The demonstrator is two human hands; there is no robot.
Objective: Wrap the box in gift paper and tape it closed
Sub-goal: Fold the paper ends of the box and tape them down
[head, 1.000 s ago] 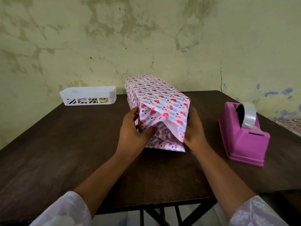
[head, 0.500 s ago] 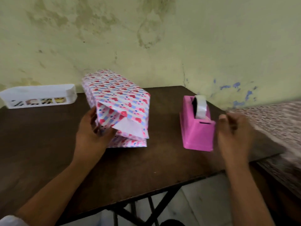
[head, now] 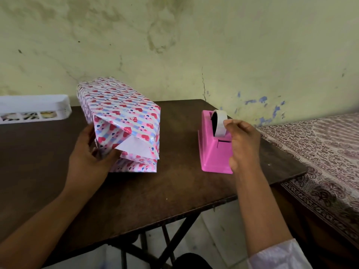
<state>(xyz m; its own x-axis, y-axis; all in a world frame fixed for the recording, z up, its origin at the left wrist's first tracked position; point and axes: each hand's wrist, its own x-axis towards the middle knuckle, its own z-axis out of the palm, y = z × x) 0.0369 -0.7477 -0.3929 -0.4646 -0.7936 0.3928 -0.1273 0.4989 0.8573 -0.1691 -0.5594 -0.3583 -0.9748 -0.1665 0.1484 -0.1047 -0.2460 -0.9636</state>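
Observation:
The box point(head: 124, 111), wrapped in pink and blue heart-patterned gift paper, lies on the dark wooden table point(head: 165, 193). Its near end is folded into flaps, with the white underside of one flap showing. My left hand point(head: 90, 152) holds that near end, thumb pressing the folded paper at the lower left corner. To the right stands a pink tape dispenser point(head: 213, 150) with a white tape roll point(head: 220, 121). My right hand point(head: 243, 140) is at the dispenser, its fingers curled at the top of the tape roll and covering the dispenser's near right side.
A white plastic basket point(head: 35, 108) with small items inside sits at the table's far left, against the stained wall. A surface with a patterned cloth point(head: 320, 162) adjoins the table's right edge. The table's near edge runs diagonally below my arms.
My right hand left the box's right side, swung right, and came onto the tape roll. My left hand stays on the folded end. The view has shifted right.

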